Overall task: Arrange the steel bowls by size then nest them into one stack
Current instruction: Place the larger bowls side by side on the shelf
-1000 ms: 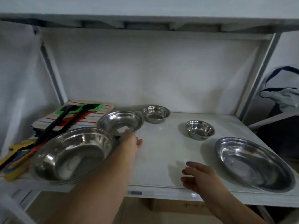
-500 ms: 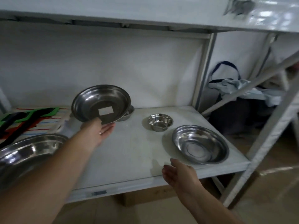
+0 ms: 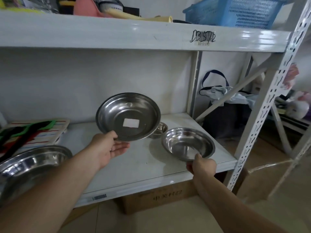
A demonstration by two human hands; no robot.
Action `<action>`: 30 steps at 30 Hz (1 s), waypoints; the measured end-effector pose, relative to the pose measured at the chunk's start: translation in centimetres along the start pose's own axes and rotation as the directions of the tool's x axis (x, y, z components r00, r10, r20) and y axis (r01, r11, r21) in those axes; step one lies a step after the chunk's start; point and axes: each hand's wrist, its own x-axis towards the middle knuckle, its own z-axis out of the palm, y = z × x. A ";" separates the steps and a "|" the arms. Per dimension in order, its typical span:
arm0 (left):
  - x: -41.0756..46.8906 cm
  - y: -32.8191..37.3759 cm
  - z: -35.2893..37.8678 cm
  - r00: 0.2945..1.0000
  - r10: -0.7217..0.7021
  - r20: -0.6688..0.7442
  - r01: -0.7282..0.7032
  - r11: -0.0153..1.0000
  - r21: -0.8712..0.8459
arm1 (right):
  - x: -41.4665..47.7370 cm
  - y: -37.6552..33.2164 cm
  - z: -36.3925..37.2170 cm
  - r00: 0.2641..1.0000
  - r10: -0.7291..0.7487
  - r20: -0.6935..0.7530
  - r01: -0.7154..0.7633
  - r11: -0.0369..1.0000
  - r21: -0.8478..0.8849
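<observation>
My left hand [image 3: 109,148] holds a medium steel bowl with a white sticker [image 3: 128,116] by its near rim, lifted and tilted toward me above the white shelf [image 3: 134,165]. My right hand [image 3: 201,165] grips the near rim of a wide shallow steel bowl [image 3: 187,143] at the shelf's right front, tipped up a little. A small steel bowl [image 3: 160,129] peeks out behind the lifted bowl. The largest steel bowl [image 3: 28,167] rests at the far left front. Any other bowl is hidden.
A striped mat with black and green tongs [image 3: 30,133] lies at the back left. The upper shelf [image 3: 134,34] carries a blue basket [image 3: 235,10]. A slotted white upright [image 3: 262,105] stands right; a cardboard box [image 3: 161,197] sits under the shelf.
My left hand has lifted the sticker bowl off the shelf and carried it right. My right hand has reached forward and taken hold of the wide shallow bowl's rim. The view has swung right.
</observation>
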 end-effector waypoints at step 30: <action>-1.9 -7.0 -8.1 0.950 0.021 -0.311 0.008 0.996 0.093 | -8.9 3.1 6.2 0.687 -0.189 0.701 0.280 0.960 -0.016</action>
